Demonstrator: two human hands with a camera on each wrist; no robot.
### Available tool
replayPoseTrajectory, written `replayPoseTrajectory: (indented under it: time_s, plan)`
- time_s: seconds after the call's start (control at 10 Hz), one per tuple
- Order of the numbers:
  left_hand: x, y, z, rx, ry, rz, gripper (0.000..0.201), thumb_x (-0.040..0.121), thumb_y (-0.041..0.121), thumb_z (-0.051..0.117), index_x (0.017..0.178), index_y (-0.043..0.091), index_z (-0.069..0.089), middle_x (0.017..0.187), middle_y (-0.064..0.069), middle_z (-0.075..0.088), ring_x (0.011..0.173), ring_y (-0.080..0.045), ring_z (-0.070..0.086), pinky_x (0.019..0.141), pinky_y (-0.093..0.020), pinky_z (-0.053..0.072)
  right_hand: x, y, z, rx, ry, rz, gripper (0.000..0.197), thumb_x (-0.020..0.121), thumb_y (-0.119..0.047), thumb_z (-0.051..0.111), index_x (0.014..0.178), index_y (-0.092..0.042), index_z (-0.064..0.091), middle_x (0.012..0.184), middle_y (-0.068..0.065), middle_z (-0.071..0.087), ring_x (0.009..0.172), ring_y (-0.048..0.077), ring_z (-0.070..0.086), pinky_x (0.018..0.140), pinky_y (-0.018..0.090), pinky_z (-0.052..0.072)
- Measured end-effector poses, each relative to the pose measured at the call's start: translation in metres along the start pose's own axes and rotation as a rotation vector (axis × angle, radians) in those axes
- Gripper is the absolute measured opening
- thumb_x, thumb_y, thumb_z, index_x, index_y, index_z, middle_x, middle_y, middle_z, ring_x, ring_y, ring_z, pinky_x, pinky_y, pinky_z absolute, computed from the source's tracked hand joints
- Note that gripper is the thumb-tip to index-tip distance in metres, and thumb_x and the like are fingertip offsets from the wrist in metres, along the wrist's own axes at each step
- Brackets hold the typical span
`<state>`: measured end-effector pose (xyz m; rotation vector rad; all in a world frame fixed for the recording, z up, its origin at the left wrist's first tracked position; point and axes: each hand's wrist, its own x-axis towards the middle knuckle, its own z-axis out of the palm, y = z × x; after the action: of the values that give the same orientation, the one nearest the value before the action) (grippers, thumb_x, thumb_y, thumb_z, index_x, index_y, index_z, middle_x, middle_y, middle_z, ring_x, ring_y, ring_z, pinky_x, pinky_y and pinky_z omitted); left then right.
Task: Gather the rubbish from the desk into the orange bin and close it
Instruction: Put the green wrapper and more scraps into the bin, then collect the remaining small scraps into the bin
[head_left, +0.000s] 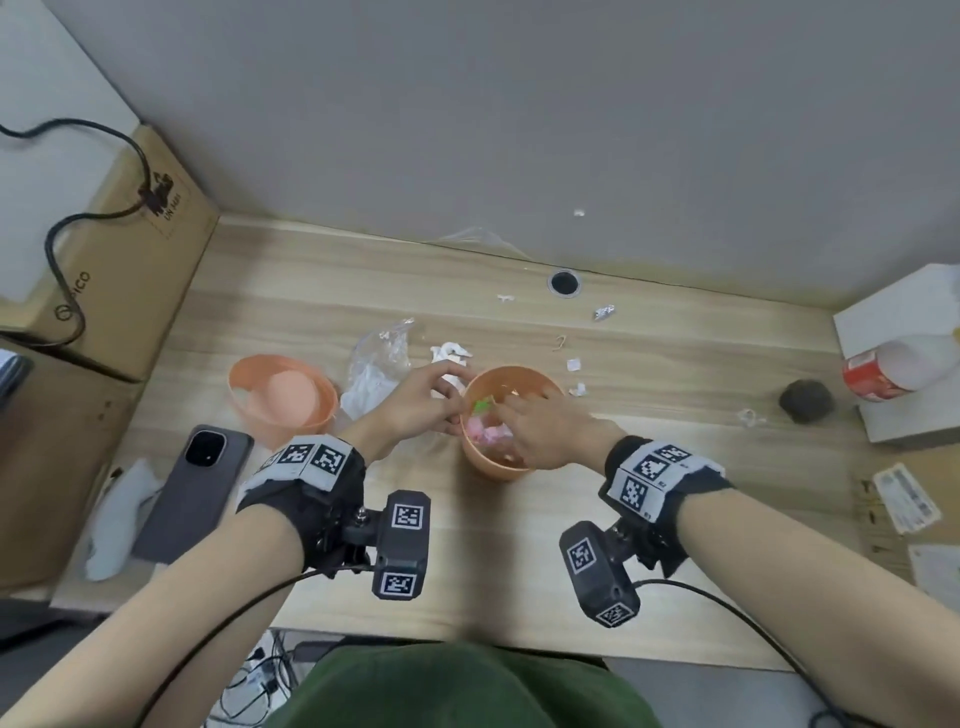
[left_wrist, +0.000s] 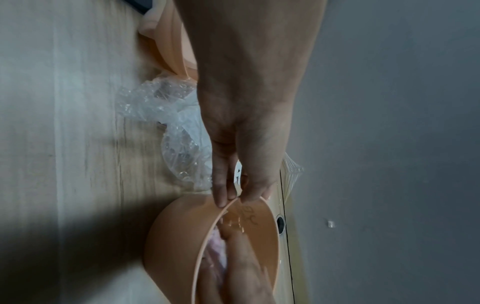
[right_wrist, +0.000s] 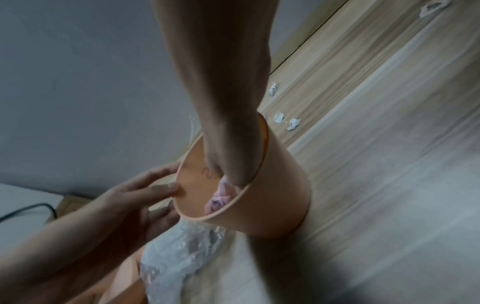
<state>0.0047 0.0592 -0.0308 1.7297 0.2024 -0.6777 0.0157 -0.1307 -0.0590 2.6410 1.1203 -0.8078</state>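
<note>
The orange bin (head_left: 498, 470) stands open on the desk (head_left: 519, 571) in front of me, with pink crumpled rubbish (head_left: 485, 428) and a green scrap (head_left: 483, 404) inside. My left hand (head_left: 449, 402) pinches the bin's left rim, thumb inside and fingers outside (left_wrist: 222, 197). My right hand (head_left: 519, 415) reaches into the bin from the right, its fingers stretched down onto the pink rubbish (right_wrist: 221, 197); the fingertips are partly hidden. The bin's orange lid (head_left: 283, 397) lies upturned on the desk to the left. A clear plastic bag (head_left: 376, 364) and white crumpled paper (head_left: 449, 353) lie just behind the bin.
Small paper scraps (head_left: 574, 364), a foil bit (head_left: 602, 313) and a clear ring (head_left: 748, 415) are scattered to the right. A phone (head_left: 192, 488) and white tissue (head_left: 119, 514) lie at the left. Cardboard box (head_left: 130, 249) back left; bottle (head_left: 893, 366) and dark ball (head_left: 805, 400) at the right.
</note>
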Motion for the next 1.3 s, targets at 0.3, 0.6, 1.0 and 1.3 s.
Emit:
replayPoseTrajectory:
  time_s: [0.3, 0.6, 1.0, 1.3]
  plan:
    - [-0.007, -0.007, -0.01, -0.005, 0.026, 0.001, 0.032, 0.085, 0.001, 0.064, 0.115, 0.01, 0.063, 0.076, -0.003, 0.053, 0.064, -0.019, 0.061, 0.07, -0.028, 0.061, -0.007, 0.008, -0.038, 0.786, 0.124, -0.073, 0.05, 0.081, 0.0, 0.039, 0.12, -0.022, 0.061, 0.118, -0.001, 0.059, 0.108, 0.019, 0.055, 0.091, 0.034, 0.045]
    - [-0.002, -0.009, -0.02, 0.005, 0.043, -0.004, 0.031, 0.084, -0.004, 0.057, 0.111, 0.01, 0.065, 0.073, -0.002, 0.055, 0.059, -0.014, 0.06, 0.072, -0.035, 0.06, -0.021, 0.07, -0.012, 1.369, 0.424, 0.492, 0.018, 0.091, -0.005, 0.049, 0.097, -0.015, 0.062, 0.091, 0.007, 0.059, 0.076, 0.019, 0.056, 0.066, 0.027, 0.049]
    - [0.03, 0.0, -0.019, -0.007, 0.048, -0.021, 0.029, 0.081, -0.004, 0.061, 0.104, 0.011, 0.07, 0.082, -0.004, 0.055, 0.074, -0.017, 0.058, 0.061, -0.025, 0.05, 0.007, 0.157, 0.063, 1.157, 0.387, 0.975, 0.075, 0.087, -0.03, 0.053, 0.149, -0.012, 0.016, 0.157, 0.01, 0.019, 0.145, 0.029, 0.019, 0.117, 0.041, 0.024]
    - [0.035, 0.004, -0.03, -0.038, 0.028, -0.059, 0.027, 0.081, -0.003, 0.065, 0.104, 0.008, 0.07, 0.085, -0.002, 0.053, 0.077, -0.02, 0.057, 0.061, -0.023, 0.05, 0.089, 0.159, 0.038, 0.993, 0.349, 0.664, 0.079, 0.086, -0.023, 0.054, 0.15, -0.012, 0.01, 0.16, 0.008, 0.008, 0.148, 0.024, 0.002, 0.121, 0.04, 0.008]
